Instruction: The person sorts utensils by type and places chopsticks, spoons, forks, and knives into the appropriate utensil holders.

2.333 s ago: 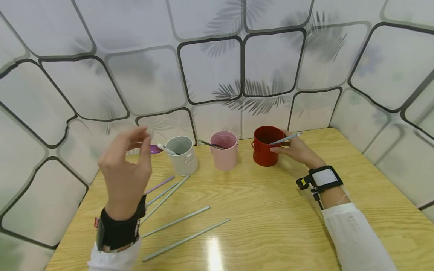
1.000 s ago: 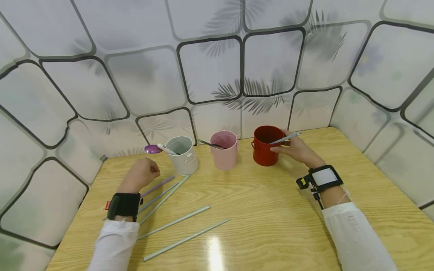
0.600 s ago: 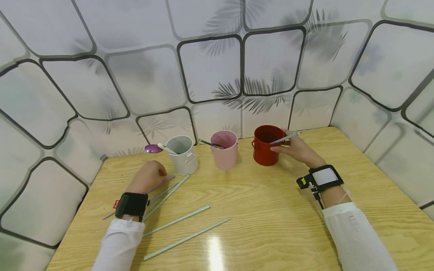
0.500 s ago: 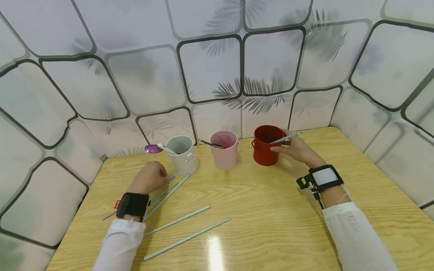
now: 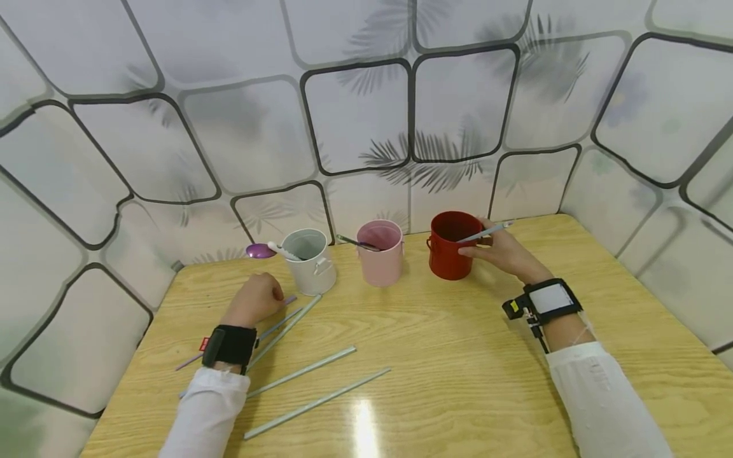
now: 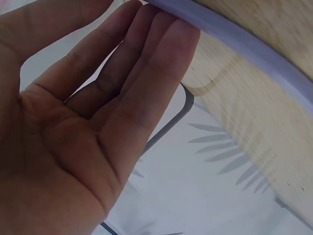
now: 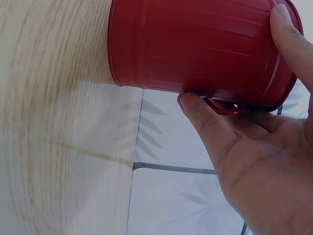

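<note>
My left hand is down by the left table, its fingers bent over a thin purple stick. In the left wrist view, the fingertips meet the purple stick; the thumb tip is cut off at the frame's top. My right hand grips a small red bucket, thumb near the rim and fingers along its side, as the right wrist view shows on the red bucket. A pale blue stick-like handle leans out of that bucket over the hand.
A white bucket holds a purple spoon and a white handle. Beside it stands a pink bucket with a green-handled item. Several pale sticks, including a green one, lie on the wooden table.
My left hand has come down from its raised position to the purple stick, then shifted slightly right. The right hand has stayed at the red bucket.
</note>
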The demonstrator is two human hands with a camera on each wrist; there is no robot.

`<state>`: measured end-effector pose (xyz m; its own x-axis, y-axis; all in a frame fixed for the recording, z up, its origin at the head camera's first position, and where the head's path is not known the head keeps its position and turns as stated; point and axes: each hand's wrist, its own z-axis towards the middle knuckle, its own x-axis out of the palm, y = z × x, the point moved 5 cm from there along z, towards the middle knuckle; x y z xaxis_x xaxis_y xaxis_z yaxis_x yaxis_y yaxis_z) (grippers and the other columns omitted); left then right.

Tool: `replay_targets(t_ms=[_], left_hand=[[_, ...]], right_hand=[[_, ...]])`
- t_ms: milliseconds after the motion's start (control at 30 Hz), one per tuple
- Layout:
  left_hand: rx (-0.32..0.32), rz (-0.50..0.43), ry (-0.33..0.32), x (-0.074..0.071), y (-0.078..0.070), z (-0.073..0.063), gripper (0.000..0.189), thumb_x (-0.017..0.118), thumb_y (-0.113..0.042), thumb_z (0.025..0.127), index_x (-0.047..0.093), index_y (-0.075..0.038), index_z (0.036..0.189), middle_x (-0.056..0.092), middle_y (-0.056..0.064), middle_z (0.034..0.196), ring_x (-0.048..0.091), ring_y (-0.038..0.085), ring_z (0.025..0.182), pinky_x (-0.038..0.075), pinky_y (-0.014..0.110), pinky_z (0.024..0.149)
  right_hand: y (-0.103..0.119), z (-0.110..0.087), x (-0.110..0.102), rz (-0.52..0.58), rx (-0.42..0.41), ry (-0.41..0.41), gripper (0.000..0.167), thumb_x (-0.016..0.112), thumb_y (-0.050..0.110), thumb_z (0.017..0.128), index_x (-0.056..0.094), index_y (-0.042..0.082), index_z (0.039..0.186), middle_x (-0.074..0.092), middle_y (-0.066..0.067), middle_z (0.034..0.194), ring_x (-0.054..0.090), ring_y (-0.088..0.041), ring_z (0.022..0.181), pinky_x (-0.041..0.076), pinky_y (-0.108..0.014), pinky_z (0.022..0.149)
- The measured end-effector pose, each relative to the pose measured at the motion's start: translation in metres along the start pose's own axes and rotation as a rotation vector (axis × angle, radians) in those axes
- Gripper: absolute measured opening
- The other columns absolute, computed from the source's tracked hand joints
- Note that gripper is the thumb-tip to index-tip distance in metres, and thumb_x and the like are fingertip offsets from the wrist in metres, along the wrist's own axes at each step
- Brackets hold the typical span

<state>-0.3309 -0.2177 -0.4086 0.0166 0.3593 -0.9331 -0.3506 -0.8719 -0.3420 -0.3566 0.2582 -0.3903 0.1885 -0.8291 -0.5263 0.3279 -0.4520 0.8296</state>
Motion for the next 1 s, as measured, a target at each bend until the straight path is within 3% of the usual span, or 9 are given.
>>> replay_targets(t_ms=[133, 367, 500, 633, 800, 1000], left_hand=[[-0.028, -0.011, 0.014, 0.0025, -0.0002, -0.0021, 0.007, 0.080, 0.000, 0.074, 0.074, -0.003, 0.073, 0.069, 0.008, 0.079, 0.062, 0.023, 0.073, 0.056, 0.042, 0.066], [-0.007, 0.012, 0.008, 0.0041, -0.0041, -0.0033, 0.010, 0.082, -0.003, 0.078, 0.074, -0.004, 0.072, 0.068, 0.006, 0.076, 0.062, 0.022, 0.071, 0.056, 0.042, 0.066], [-0.006, 0.032, 0.007, 0.0049, -0.0048, -0.0033, 0.011, 0.082, -0.003, 0.079, 0.074, -0.004, 0.071, 0.068, 0.006, 0.076, 0.061, 0.022, 0.070, 0.056, 0.042, 0.064], [-0.001, 0.052, 0.003, 0.0046, -0.0053, -0.0035, 0.012, 0.081, -0.003, 0.080, 0.074, -0.004, 0.071, 0.067, 0.006, 0.076, 0.060, 0.021, 0.069, 0.055, 0.042, 0.063], [0.007, 0.059, -0.006, 0.0032, -0.0070, -0.0038, 0.013, 0.081, -0.005, 0.081, 0.074, -0.004, 0.070, 0.068, 0.007, 0.075, 0.062, 0.022, 0.069, 0.056, 0.042, 0.062], [-0.011, 0.068, 0.002, 0.0017, -0.0066, -0.0046, 0.008, 0.079, 0.002, 0.074, 0.074, -0.004, 0.072, 0.068, 0.006, 0.076, 0.062, 0.022, 0.069, 0.056, 0.042, 0.062]], right_hand=[[-0.0016, 0.0001, -0.0001, -0.012, -0.014, -0.003, 0.068, 0.072, 0.004, 0.096, 0.035, -0.007, 0.153, 0.046, -0.028, 0.150, 0.042, -0.045, 0.139, 0.037, -0.062, 0.113], [-0.0044, -0.0035, 0.0001, -0.001, -0.005, 0.002, 0.069, 0.072, 0.006, 0.097, 0.035, -0.005, 0.154, 0.046, -0.027, 0.151, 0.043, -0.045, 0.139, 0.041, -0.058, 0.112], [-0.0054, -0.0069, 0.0004, 0.008, 0.013, 0.009, 0.069, 0.071, 0.009, 0.098, 0.034, -0.002, 0.155, 0.046, -0.024, 0.151, 0.046, -0.043, 0.137, 0.050, -0.032, 0.104], [-0.0051, -0.0082, 0.0006, 0.014, 0.020, 0.014, 0.069, 0.071, 0.011, 0.099, 0.034, -0.002, 0.156, 0.045, -0.024, 0.151, 0.046, -0.044, 0.137, 0.047, -0.013, 0.092], [-0.0036, -0.0072, 0.0002, 0.014, 0.022, 0.014, 0.070, 0.071, 0.011, 0.099, 0.033, -0.001, 0.157, 0.045, -0.023, 0.152, 0.045, -0.042, 0.138, 0.046, -0.013, 0.092], [0.0001, -0.0065, -0.0004, -0.002, 0.007, 0.014, 0.068, 0.070, 0.010, 0.099, 0.035, -0.002, 0.155, 0.046, -0.023, 0.151, 0.045, -0.042, 0.137, 0.046, -0.015, 0.095]])
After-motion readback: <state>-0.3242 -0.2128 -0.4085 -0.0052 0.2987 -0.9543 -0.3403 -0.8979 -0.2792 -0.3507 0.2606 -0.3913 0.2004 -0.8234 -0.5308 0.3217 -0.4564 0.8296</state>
